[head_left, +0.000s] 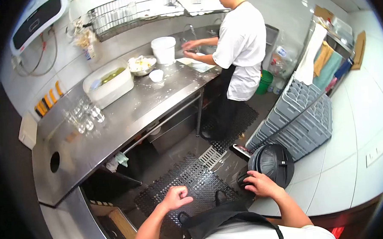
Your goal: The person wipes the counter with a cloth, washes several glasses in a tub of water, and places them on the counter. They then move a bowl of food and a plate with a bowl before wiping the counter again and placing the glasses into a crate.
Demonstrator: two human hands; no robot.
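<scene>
My left hand [177, 198] hangs over the floor in front of me, fingers curled in a loose fist and thumb sticking out, with nothing showing in it. Below it lies a black perforated rubber mat [187, 179]. On the other side, my right hand [261, 185] is open, its fingers somewhat apart and nothing in them. It overlaps the near edge of a round black bin [275, 162] in this view. My black apron [221, 220] shows between my arms.
A co-worker [243, 40] stands at the far sink. Along the steel counter [133, 111] are glasses [86, 117], a white tub [108, 84], a metal bowl [142, 71] and a white bucket [164, 52]. Grey racks [292, 119] are stacked at right. A floor grate [212, 157] lies ahead.
</scene>
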